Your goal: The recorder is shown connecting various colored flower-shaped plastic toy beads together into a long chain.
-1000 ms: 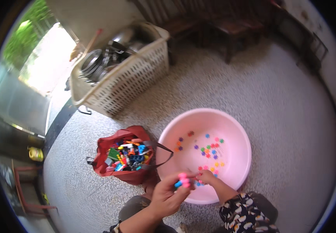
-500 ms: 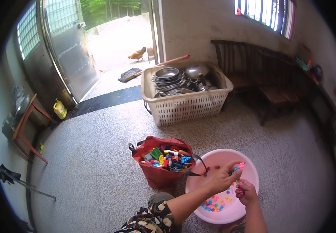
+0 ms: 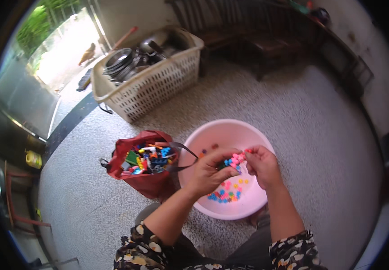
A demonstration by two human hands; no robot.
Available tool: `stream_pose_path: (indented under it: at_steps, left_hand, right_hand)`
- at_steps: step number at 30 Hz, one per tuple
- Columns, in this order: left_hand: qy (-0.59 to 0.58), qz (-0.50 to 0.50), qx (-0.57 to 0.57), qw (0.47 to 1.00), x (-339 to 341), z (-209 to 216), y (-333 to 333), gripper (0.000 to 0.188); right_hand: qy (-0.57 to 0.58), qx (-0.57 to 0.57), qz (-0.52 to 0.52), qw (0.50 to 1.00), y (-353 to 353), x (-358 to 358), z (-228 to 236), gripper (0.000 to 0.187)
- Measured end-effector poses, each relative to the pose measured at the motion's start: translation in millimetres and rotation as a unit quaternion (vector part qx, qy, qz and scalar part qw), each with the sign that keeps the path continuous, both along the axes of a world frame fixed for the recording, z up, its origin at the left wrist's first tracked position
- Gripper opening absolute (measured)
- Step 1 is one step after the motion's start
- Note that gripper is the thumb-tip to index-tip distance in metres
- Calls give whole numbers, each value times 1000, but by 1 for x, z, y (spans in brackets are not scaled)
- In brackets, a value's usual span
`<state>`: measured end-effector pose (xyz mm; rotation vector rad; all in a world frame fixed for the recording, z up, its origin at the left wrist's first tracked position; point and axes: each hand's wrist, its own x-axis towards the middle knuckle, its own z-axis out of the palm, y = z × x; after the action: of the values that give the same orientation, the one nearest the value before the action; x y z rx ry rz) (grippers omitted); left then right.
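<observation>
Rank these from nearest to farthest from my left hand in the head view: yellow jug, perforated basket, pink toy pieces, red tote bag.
1. Pink toy pieces: held in your left hand.
2. Red tote bag: to its left, beside the pink tub.
3. Perforated basket: ahead and left, beyond the bag.
4. Yellow jug: far left.

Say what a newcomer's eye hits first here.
Likely the pink tub just right of centre, with bright little pieces scattered inside. Over it, the left hand holds pink and blue pieces while the right hand pinches a red piece. Left of the tub stands a red bag crammed with colourful toys.
</observation>
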<state>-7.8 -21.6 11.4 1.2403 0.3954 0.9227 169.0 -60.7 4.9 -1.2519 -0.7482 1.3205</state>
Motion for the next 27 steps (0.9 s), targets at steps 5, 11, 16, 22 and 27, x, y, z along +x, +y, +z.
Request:
stream_pose_path:
  at_steps: [5,11,16,22,27]
  left_hand:
    - [32,-63,17,997,16,-17,4,37]
    - [13,-112,-20,993,26,-15,-6,41]
    - [24,-143,-40,989,32,-12,-18,46]
    - [-14,-171,-67,983,36,-15,-22,46]
    - [-6,-151,-64,986,37,-20,-18,40]
  right_hand:
    - [-3,22,-71,997,-11,17,15,15]
    - [-116,64,-60,989,-38,17,41,20]
    - [-144,130,-50,980,-55,22,45,22]
    - [-269,197,-33,942,-59,19,48,24]
    - [-274,223,-13,936,-52,17,48,22]
